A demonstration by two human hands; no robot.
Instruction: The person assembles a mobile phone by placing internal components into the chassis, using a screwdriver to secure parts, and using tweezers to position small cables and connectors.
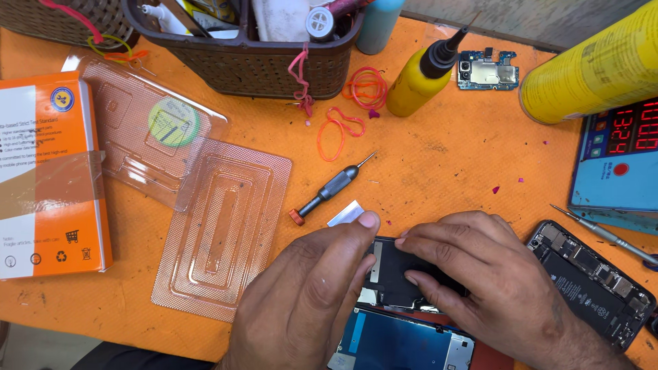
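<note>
Pressing down at six o'clock on the orange worktop (439, 157), the person's left hand (308, 294) and right hand (493, 281) both rest fingertips on a flat black rectangular phone battery (394, 274), which lies between the two hands above an opened phone with a blue inner panel (397, 342); neither hand pinches it, fingers laid flat. An orange-and-white cardboard box (48, 178) sits at nine o'clock beside two clear plastic blister trays (219, 233), one bearing a round green label (174, 122). A dark woven basket (253, 62) at twelve o'clock holds white bottles and tools, a yellow squeeze bottle with black nozzle (418, 75) beside it.
</note>
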